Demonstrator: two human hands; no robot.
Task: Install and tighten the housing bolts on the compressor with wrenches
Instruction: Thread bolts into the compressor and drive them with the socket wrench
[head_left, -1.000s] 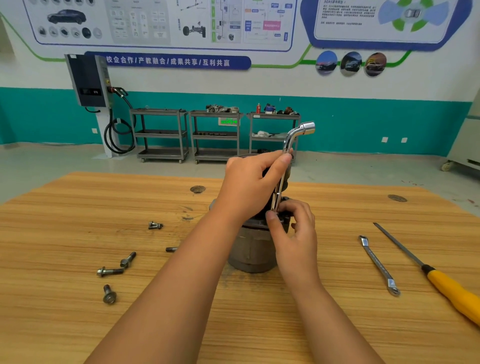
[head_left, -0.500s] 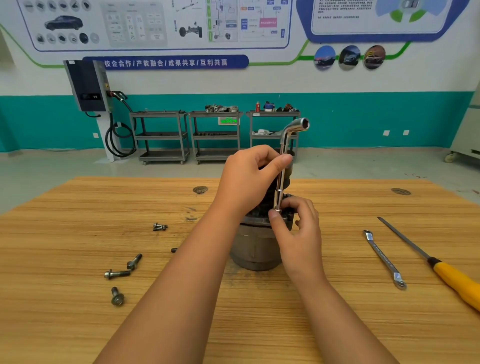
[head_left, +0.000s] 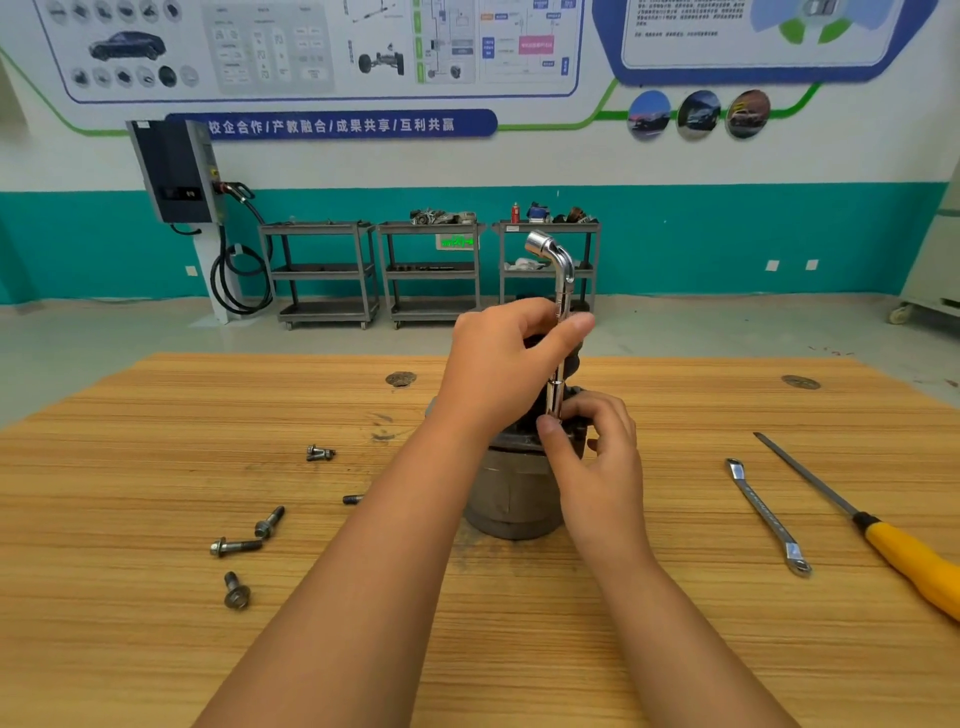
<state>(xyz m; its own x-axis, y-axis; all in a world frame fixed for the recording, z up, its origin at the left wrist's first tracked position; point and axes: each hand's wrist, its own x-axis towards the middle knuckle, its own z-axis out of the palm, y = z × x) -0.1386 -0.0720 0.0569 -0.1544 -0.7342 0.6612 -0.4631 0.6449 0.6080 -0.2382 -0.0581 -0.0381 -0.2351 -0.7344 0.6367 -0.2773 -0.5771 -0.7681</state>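
A grey cylindrical compressor (head_left: 511, 499) stands upright at the middle of the wooden table (head_left: 156, 649). An L-shaped socket wrench (head_left: 560, 291) stands upright on its top, bent head pointing up and left. My left hand (head_left: 501, 364) grips the wrench shaft from the left, thumb across it. My right hand (head_left: 597, 447) pinches the lower socket end at the compressor's top; the bolt under it is hidden. Several loose bolts lie to the left: one bolt (head_left: 320, 453), a pair (head_left: 249, 538) and another (head_left: 236, 590). A short stud (head_left: 352, 500) shows beside my left forearm.
A flat double-ended wrench (head_left: 768, 517) and a yellow-handled screwdriver (head_left: 904, 556) lie on the right of the table. Three metal shelf carts (head_left: 431, 270) and a wall charger (head_left: 176, 171) stand at the far wall.
The wrench's bent head has swung from pointing up-right to pointing up-left as my left hand turned the shaft. My right hand stays at the socket end.
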